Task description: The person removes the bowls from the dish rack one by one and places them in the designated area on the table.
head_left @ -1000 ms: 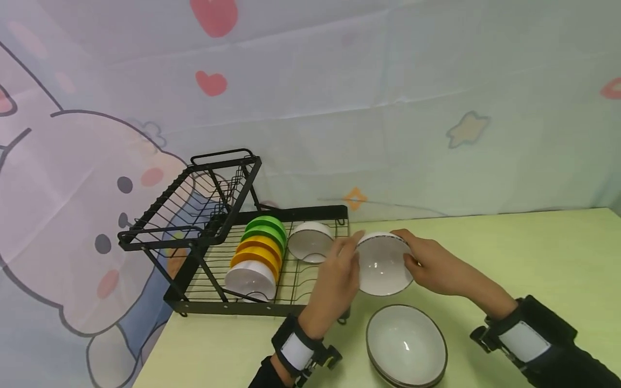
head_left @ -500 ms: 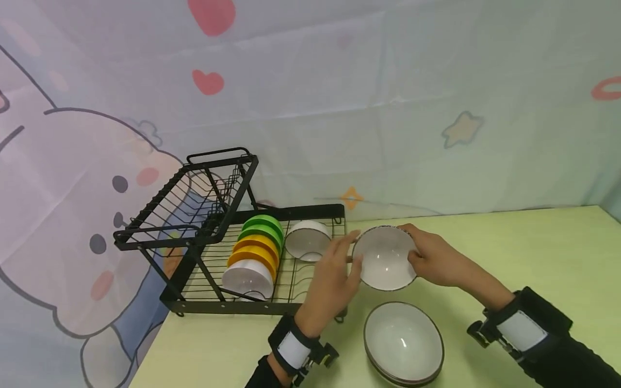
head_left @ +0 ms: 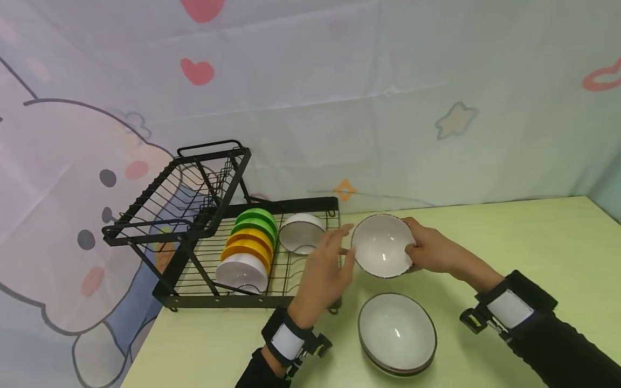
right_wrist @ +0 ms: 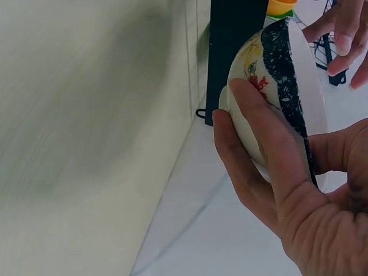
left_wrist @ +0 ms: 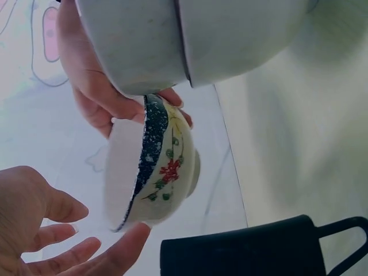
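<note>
My right hand (head_left: 434, 249) grips a white bowl (head_left: 382, 245) by its right side, thumb inside and fingers on the outer wall. The right wrist view shows this bowl (right_wrist: 253, 63) with a dark speckled rim band and a painted red flower. My left hand (head_left: 322, 269) is spread at the bowl's left side. In the left wrist view its fingers (left_wrist: 123, 247) are apart, one at the bowl's lower edge; whether it touches is hard to tell. Below both hands, a stack of white bowls with dark rims (head_left: 398, 334) stands on the table.
A black two-tier dish rack (head_left: 233, 302) stands on the left. Its lower tier holds green bowls (head_left: 257, 218), yellow bowls (head_left: 247, 250) and a white bowl (head_left: 241, 271) in a row, with another white bowl (head_left: 302, 234) to their right. A patterned cloth (head_left: 310, 134) hangs behind the table (head_left: 509, 242).
The left fingers have loosened and spread from the bowl's left side. The right hand still holds the bowl, now turned with its inside more toward the head camera. The head view has shifted slightly.
</note>
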